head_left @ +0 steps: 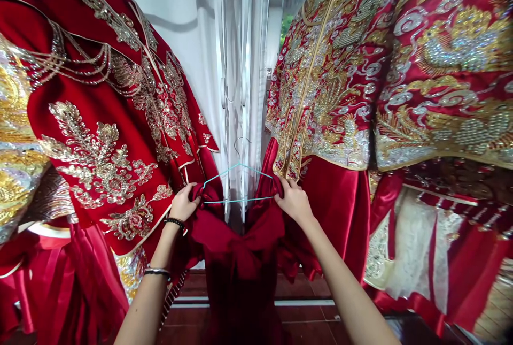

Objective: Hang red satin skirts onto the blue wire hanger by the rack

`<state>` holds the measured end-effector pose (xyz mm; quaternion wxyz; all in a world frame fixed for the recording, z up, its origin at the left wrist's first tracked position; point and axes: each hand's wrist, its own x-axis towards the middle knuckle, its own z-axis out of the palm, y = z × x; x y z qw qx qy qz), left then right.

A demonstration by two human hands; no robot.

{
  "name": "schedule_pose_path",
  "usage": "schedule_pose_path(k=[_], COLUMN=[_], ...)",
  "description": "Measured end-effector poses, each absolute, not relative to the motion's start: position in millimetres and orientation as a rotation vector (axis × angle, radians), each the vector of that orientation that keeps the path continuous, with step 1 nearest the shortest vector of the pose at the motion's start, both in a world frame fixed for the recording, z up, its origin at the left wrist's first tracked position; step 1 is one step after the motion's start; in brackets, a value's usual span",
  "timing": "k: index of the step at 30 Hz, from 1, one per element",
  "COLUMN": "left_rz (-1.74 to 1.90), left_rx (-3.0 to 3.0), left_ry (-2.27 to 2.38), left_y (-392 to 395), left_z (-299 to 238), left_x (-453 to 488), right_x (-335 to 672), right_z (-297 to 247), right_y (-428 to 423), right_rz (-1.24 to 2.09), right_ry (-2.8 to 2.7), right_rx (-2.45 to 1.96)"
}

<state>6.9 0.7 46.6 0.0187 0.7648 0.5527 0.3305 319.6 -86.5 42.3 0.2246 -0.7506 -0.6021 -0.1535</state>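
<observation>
Here, in the head view, left hand [185, 203] and right hand [294, 201] pinch a dark-red dress [240, 286], lower centre, at both ends of a turquoise hanger [240, 200]; apparently shoulder adjustment, calling next for even, two-sided support.

There is one left hand [184, 203] and one right hand [295, 201], so two hands. There is one hanger [239, 201], one dress [240, 299] with one bow [245, 259], and one bead bracelet [174, 222].
</observation>
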Motion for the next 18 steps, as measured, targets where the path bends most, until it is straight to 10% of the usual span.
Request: schedule_pose_path(k=[18], left_rz=[0.895], left_rx=[2.342], left_ry=[2.295], left_y=[-6], left_z=[45], left_x=[39], right_x=[320], right_z=[38], right_y=[-88], right_rz=[-0.480], right_ry=[-1.647], right_rx=[-2.031])
